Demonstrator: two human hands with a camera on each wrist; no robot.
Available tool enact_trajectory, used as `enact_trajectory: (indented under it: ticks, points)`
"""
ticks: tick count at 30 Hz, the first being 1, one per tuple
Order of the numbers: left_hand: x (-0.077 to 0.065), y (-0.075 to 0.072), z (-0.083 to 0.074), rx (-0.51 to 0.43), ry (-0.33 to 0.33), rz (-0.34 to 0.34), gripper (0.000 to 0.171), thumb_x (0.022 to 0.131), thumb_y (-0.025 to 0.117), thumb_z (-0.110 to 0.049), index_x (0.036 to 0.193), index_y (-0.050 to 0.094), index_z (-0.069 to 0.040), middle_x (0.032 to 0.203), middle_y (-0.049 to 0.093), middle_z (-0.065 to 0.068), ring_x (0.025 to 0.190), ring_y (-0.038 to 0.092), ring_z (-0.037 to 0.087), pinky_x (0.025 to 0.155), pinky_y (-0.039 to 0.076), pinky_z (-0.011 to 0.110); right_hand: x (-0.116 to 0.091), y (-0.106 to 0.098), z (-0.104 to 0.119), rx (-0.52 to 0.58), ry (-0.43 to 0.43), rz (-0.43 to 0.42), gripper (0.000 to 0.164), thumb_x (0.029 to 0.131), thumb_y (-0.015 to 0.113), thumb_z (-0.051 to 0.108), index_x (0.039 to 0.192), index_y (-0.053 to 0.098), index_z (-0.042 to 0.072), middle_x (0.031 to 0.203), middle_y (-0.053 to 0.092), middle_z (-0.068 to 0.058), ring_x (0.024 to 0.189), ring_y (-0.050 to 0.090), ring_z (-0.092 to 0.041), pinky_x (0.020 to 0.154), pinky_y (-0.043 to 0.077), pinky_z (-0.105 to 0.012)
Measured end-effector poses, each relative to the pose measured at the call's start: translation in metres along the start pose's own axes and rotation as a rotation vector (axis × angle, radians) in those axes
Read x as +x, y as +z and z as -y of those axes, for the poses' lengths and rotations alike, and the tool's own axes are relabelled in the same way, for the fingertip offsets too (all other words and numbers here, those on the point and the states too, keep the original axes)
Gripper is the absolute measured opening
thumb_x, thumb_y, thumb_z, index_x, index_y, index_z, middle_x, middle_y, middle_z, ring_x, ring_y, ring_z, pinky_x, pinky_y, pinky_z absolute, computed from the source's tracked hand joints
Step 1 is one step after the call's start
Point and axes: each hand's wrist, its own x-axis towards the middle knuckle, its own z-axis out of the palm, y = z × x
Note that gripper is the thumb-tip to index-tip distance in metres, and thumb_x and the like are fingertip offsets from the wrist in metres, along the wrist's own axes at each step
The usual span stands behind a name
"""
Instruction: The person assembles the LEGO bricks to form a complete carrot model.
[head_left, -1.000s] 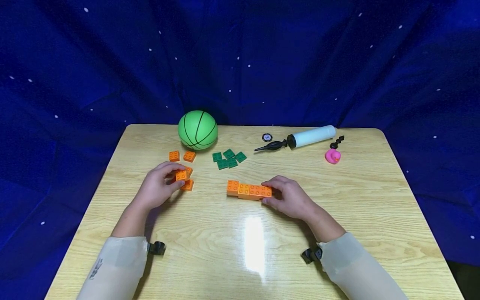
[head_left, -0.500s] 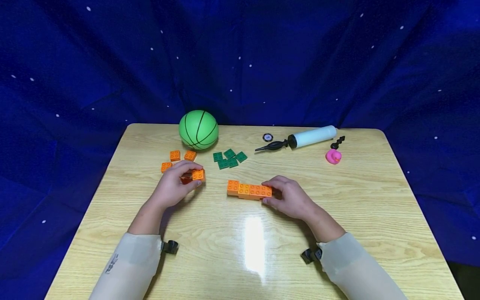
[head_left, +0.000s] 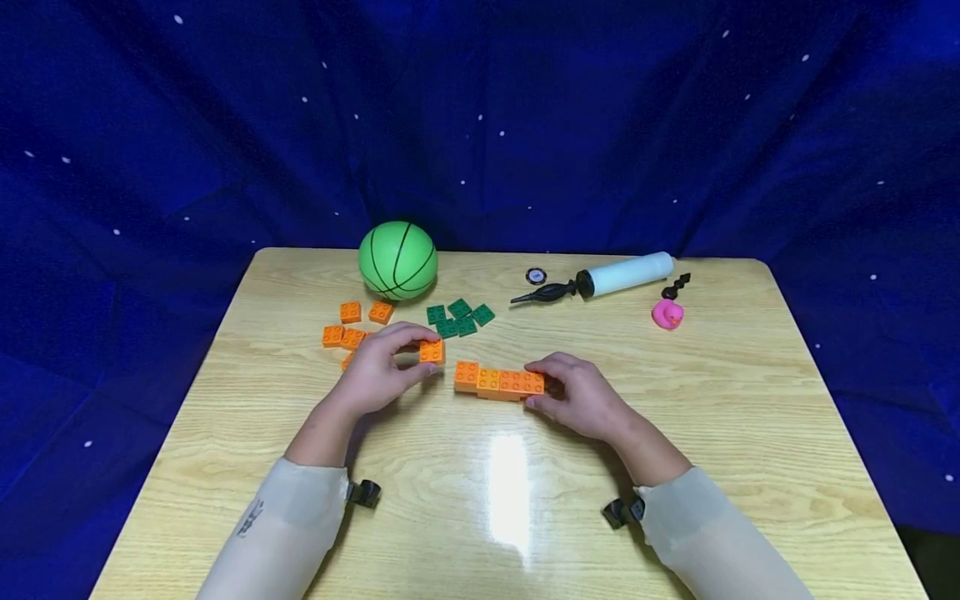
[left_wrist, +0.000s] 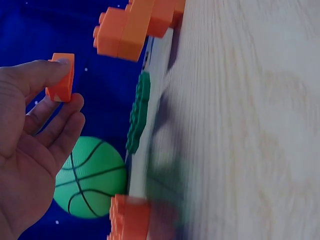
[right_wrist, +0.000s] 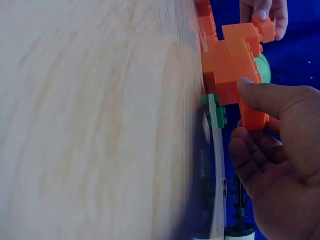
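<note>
- Bricks first: a small orange brick [head_left: 431, 351] is pinched between the thumb and fingers of the left hand [head_left: 378, 377], lifted clear of the table [head_left: 480, 500] and held just beside the left end of the orange brick row [head_left: 498, 382].
- That row lies flat near the table's middle and is gripped at its right end by the right hand [head_left: 581, 400], thumb on one side and fingers curled round the other (the right wrist view shows the thumb pressed to the row's side).
- For a clean join, it's judged that the small brick should be kept level, its studs lined up square with the row, and pushed straight down, not at a slant; the row is best braced against the table so it can't skate on the glossy top.
- Materials: hard moulded plastic, blocky with round studs on top, bright orange and slightly shiny; grip should be easy, with nothing squashy.
- Loose orange bricks [head_left: 343, 336] are scattered to the left, and thin green plates [head_left: 457, 318] sit just behind.
- Table top is pale wood grain, smooth enough to throw a glare.
- Further back: a green ball [head_left: 397, 259] with black seams (rubbery look), a white pump [head_left: 611, 275] and a pink rubber duck [head_left: 667, 314].
</note>
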Motion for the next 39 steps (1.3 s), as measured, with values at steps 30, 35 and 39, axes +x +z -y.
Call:
enact_trajectory:
  ticks: [30,35,39]
  points:
    - [0.034,0.059,-0.037,0.013,0.096,0.197,0.034,0.091,0.082,-0.015,0.123,0.073,-0.018,0.127,0.067,-0.005,0.120,0.061,0.015,0.095,0.057,0.037,-0.003,0.000,0.000,0.043,0.061,-0.016,0.049,0.085,0.088,0.019,0.130,0.070,0.005,0.110,0.070,-0.001,0.088,0.064,-0.015,0.075,0.056,-0.030]
    - [0.038,0.067,-0.041,0.022,0.104,0.235,0.036,0.089,0.083,-0.014,0.124,0.072,-0.016,0.126,0.068,-0.003,0.117,0.063,0.018,0.096,0.057,0.043,-0.004,0.000,0.001,0.076,0.072,-0.031,0.048,0.086,0.088,0.017,0.128,0.071,0.005,0.109,0.071,-0.001,0.088,0.065,-0.013,0.075,0.058,-0.030]
    - [0.041,0.074,-0.043,0.052,0.107,0.249,0.039,0.088,0.085,-0.017,0.124,0.072,-0.015,0.126,0.068,-0.001,0.114,0.065,0.017,0.096,0.057,0.040,-0.005,0.000,0.001,0.097,0.085,-0.039,0.047,0.085,0.088,0.017,0.127,0.071,0.005,0.108,0.071,-0.001,0.089,0.067,-0.012,0.076,0.059,-0.030]
